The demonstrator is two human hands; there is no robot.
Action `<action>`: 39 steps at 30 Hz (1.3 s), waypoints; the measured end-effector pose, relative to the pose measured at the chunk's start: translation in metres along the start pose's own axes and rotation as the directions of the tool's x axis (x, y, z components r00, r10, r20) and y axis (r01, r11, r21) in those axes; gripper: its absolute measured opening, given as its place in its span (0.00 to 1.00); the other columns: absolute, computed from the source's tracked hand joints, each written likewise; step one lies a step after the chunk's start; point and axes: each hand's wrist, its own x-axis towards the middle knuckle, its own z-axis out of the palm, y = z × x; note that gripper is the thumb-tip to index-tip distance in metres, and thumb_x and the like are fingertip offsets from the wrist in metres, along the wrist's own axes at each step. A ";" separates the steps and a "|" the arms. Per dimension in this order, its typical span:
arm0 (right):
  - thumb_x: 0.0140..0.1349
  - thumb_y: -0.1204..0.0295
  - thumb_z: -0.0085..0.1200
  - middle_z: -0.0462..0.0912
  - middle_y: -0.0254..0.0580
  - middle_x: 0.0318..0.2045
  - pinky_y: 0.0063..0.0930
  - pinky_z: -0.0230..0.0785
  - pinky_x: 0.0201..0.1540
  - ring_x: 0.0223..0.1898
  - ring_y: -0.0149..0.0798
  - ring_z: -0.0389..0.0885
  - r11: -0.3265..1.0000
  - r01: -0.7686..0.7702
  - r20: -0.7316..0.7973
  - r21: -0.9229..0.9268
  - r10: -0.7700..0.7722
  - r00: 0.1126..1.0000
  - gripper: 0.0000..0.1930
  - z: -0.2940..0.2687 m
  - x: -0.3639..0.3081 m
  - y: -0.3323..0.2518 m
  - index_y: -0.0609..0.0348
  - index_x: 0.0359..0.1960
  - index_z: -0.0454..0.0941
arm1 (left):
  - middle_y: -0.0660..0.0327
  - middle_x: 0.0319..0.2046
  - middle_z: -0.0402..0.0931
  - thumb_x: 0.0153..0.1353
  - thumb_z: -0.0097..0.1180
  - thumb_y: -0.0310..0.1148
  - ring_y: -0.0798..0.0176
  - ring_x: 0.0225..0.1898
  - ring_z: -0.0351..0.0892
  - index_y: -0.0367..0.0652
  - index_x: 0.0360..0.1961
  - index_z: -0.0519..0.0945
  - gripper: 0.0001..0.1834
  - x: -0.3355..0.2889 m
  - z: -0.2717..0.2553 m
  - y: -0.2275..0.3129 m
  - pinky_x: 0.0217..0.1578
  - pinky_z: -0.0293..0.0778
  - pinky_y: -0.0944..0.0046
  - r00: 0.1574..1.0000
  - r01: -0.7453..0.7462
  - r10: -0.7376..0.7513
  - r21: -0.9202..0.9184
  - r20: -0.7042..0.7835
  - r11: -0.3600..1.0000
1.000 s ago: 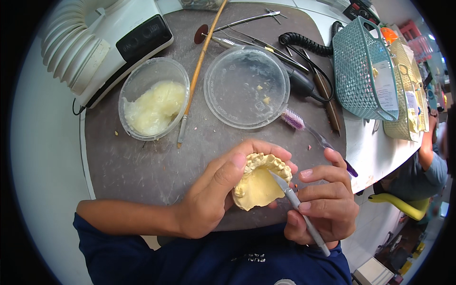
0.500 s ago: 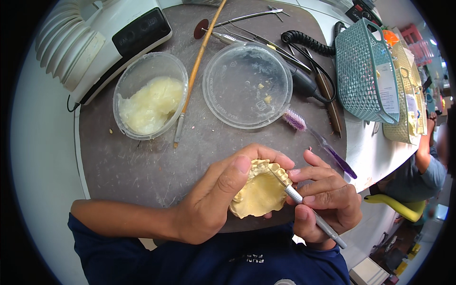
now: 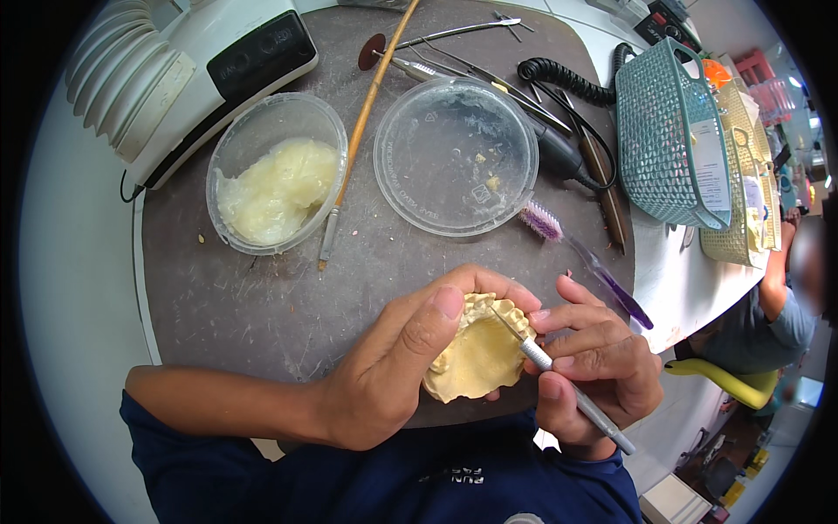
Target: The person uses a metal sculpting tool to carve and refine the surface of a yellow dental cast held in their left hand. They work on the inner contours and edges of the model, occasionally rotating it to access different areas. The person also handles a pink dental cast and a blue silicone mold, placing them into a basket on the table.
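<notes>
A yellow plaster dental model [image 3: 482, 356] with a row of teeth is cradled in my left hand [image 3: 394, 358], thumb on its near-left side and fingers curled round the far side. My right hand [image 3: 602, 362] grips a silver scalpel-like carving knife [image 3: 580, 398] by its knurled handle. The knife's thin tip rests on or just over the inner side of the teeth. Fingertips of my right hand also touch the model's right edge. Part of the model's underside is hidden by my hands.
Beyond my hands lie a tub of pale jelly-like paste [image 3: 278, 188], a long brush [image 3: 367, 113], a clear round lid [image 3: 436, 166] with crumbs, and a purple toothbrush [image 3: 602, 266]. Several metal tools, a handpiece [image 3: 563, 155] and a teal basket [image 3: 668, 131] stand farther right. A person [image 3: 759, 306] sits far right.
The knife tip has shifted very slightly along the teeth. Both hands and the model otherwise stay in nearly the same place.
</notes>
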 end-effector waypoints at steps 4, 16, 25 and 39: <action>0.45 0.80 0.68 0.85 0.42 0.24 0.54 0.73 0.56 0.39 0.49 0.88 1.000 0.012 -0.009 0.000 -0.012 1.000 0.10 0.000 0.000 0.001 0.56 0.28 0.79 | 0.50 0.46 0.77 0.73 0.26 0.58 0.61 0.45 0.80 0.31 0.60 0.66 0.37 0.001 0.000 0.001 0.46 0.79 0.61 1.000 0.005 -0.006 0.007 0.007 1.000; 0.45 0.80 0.68 0.84 0.42 0.23 0.54 0.73 0.56 0.38 0.49 0.88 0.999 0.016 -0.009 0.030 -0.016 1.000 0.10 -0.001 0.000 0.001 0.57 0.28 0.79 | 0.50 0.45 0.78 0.73 0.25 0.56 0.60 0.43 0.81 0.30 0.60 0.66 0.37 0.001 0.000 0.004 0.45 0.79 0.61 1.000 -0.002 0.001 0.038 0.019 0.999; 0.47 0.77 0.69 0.85 0.42 0.25 0.56 0.69 0.59 0.39 0.49 0.88 0.994 0.031 -0.046 0.108 -0.026 0.999 0.10 -0.003 -0.004 0.007 0.57 0.29 0.78 | 0.49 0.46 0.77 0.73 0.25 0.56 0.60 0.44 0.81 0.30 0.59 0.67 0.37 0.001 0.002 0.005 0.45 0.79 0.61 1.000 0.007 -0.008 0.022 0.015 1.000; 0.46 0.77 0.70 0.84 0.38 0.25 0.52 0.71 0.58 0.37 0.43 0.88 1.000 0.003 0.022 -0.013 -0.002 1.000 0.11 -0.004 -0.003 0.001 0.54 0.29 0.80 | 0.49 0.46 0.78 0.72 0.26 0.56 0.60 0.44 0.81 0.30 0.59 0.67 0.37 -0.001 0.004 0.007 0.46 0.79 0.61 0.999 0.032 -0.032 0.014 -0.014 0.999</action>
